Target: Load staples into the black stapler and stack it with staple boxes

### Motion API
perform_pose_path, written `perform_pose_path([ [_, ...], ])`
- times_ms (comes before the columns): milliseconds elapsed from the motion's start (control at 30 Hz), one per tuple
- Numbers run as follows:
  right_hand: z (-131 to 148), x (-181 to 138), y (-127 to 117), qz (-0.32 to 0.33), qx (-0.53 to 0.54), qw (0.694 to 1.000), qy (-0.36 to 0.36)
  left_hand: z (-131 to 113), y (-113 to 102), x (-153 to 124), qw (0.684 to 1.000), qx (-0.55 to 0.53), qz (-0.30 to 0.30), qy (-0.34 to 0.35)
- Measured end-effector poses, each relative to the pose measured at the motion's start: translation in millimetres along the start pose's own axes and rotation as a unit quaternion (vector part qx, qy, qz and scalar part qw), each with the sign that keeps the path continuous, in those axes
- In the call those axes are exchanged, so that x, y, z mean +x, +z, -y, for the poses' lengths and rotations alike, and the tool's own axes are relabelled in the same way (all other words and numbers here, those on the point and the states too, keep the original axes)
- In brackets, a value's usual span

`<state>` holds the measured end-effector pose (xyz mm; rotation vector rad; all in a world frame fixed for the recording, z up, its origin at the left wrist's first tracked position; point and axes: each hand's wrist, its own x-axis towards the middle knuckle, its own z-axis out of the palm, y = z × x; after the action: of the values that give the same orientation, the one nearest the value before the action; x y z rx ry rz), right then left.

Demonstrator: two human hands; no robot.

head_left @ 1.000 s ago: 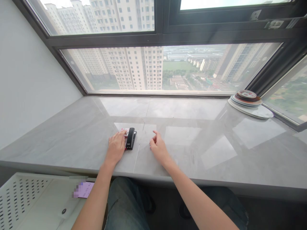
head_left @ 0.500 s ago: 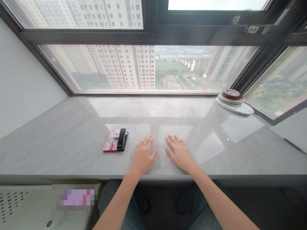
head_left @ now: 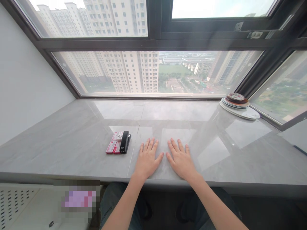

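My left hand (head_left: 147,159) lies palm down on the grey marbled counter (head_left: 72,134), its fingers spread and holding nothing. Beside it, my right hand (head_left: 180,159) also rests flat with the fingers apart. The two thumbs point toward each other with a small gap between them. To the left of my left hand, a black stapler (head_left: 124,142) sits against several small red-and-white boxes (head_left: 111,147). Neither hand touches the stapler or the boxes.
A stack of round plates or coasters (head_left: 237,101) stands in the far right corner by the window frame (head_left: 153,44). Below the counter at left is a white perforated surface (head_left: 31,210) with a blurred purple item (head_left: 80,198). My legs are under the counter.
My hands have come closer together and their fingers have spread a little more. The camera view has tilted slightly up and shifted left. The stapler and boxes stay put.
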<state>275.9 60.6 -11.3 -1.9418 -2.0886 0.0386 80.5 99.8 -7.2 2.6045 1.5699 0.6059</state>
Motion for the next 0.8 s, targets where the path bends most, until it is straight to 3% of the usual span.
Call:
perform_pose_path([
  [800,-1.3,-1.8,-0.3,0.005,-0.001,1.000,0.001,2.0,-1.1,0.8,1.000,-0.002,0.003,0.003],
])
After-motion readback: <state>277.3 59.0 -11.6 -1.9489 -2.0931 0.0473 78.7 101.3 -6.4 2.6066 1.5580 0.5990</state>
